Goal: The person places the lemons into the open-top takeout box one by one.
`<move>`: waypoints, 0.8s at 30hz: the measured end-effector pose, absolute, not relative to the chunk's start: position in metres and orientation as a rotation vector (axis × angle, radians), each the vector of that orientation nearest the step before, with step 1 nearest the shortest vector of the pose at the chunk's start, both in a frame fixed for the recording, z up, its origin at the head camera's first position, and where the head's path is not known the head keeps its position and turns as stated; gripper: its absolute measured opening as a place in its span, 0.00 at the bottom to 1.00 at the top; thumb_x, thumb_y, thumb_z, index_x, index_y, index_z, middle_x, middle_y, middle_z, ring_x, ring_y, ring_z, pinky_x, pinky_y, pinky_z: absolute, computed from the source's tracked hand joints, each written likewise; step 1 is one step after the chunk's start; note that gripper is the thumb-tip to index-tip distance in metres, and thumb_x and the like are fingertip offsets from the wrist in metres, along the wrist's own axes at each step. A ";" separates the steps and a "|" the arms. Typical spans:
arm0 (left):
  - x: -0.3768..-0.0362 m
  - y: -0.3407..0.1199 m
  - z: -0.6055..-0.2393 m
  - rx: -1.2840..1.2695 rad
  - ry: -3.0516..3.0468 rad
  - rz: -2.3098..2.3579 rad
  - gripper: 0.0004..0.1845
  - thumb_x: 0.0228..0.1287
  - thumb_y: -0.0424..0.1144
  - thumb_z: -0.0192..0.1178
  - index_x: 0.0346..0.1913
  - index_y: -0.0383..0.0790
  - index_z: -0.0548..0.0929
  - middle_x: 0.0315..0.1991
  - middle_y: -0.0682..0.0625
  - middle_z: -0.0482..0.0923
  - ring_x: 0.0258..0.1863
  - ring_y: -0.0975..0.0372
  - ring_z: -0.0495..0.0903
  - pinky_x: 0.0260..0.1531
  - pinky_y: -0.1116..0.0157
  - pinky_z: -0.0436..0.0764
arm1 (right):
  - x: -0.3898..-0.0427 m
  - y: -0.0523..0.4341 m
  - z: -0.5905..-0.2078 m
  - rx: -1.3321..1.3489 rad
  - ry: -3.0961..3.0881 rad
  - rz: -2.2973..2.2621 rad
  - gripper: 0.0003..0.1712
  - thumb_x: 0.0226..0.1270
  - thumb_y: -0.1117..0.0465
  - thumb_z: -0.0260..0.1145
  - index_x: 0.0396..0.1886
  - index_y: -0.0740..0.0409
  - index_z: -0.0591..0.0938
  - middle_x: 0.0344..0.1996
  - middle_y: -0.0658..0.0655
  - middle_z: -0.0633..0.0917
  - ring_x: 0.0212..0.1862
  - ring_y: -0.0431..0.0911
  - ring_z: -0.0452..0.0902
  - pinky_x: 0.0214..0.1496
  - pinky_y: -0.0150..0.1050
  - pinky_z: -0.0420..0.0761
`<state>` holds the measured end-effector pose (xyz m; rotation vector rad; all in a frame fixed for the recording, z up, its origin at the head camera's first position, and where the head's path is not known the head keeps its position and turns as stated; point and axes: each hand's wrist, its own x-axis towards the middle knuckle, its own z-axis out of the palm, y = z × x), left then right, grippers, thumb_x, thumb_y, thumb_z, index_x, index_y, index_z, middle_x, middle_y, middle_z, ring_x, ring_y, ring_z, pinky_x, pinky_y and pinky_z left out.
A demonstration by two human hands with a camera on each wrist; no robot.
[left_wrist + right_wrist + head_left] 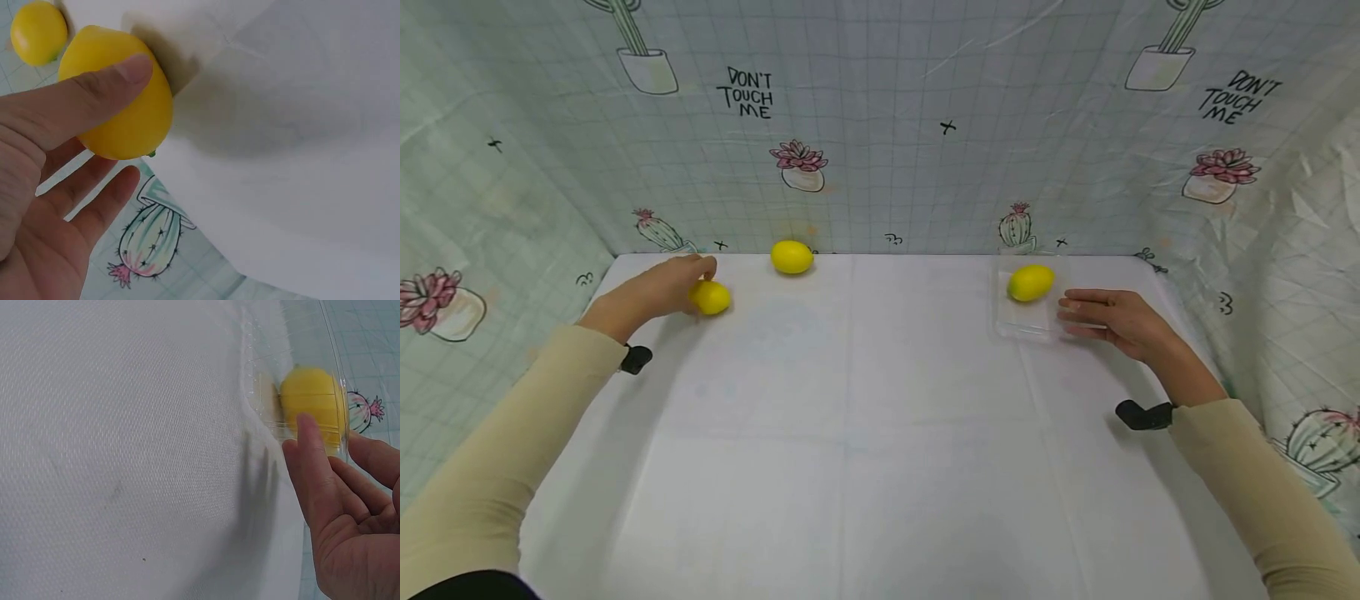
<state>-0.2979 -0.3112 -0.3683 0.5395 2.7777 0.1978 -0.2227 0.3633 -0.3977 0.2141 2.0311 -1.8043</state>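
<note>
At the far left of the table, my left hand (651, 292) pinches a yellow lemon (713, 298). In the left wrist view the thumb lies across this lemon (112, 47), and part of the fingers is hidden behind it. A second lemon (792, 257) sits at the back edge, right of that hand. On the right side stands a clear plastic container (1024, 332) with another lemon (1031, 283) inside. My right hand (1127, 321) is beside the container's right wall, fingers extended; in the right wrist view the fingertips (306, 425) appear to touch the clear wall.
A white cloth (865, 400) covers the table. Behind it and at both sides hangs a patterned curtain (880, 125) with cactus drawings, meeting the table's back edge close to the lemons and the container.
</note>
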 end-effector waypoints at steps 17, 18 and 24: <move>-0.291 -0.312 -0.383 0.597 2.838 0.320 0.31 0.52 0.25 0.76 0.60 0.32 0.76 0.59 0.32 0.67 0.57 0.37 0.68 0.64 0.36 0.70 | -0.221 0.362 -0.398 0.214 2.058 -1.790 0.42 0.77 0.58 0.63 0.79 0.68 0.55 0.54 0.42 0.84 0.52 0.36 0.85 0.53 0.36 0.84; -0.291 -0.310 -0.381 0.597 2.841 0.346 0.31 0.53 0.25 0.75 0.61 0.32 0.75 0.60 0.31 0.66 0.58 0.36 0.68 0.64 0.36 0.69 | -0.221 0.362 -0.398 0.215 2.066 -1.787 0.41 0.77 0.57 0.63 0.79 0.68 0.55 0.56 0.43 0.83 0.52 0.36 0.85 0.53 0.36 0.84; -0.286 -0.298 -0.375 0.618 2.859 0.455 0.33 0.55 0.25 0.72 0.63 0.32 0.69 0.60 0.31 0.72 0.54 0.39 0.72 0.62 0.38 0.72 | -0.221 0.361 -0.400 0.215 2.087 -1.786 0.41 0.77 0.57 0.63 0.79 0.68 0.56 0.61 0.47 0.81 0.52 0.36 0.85 0.53 0.37 0.84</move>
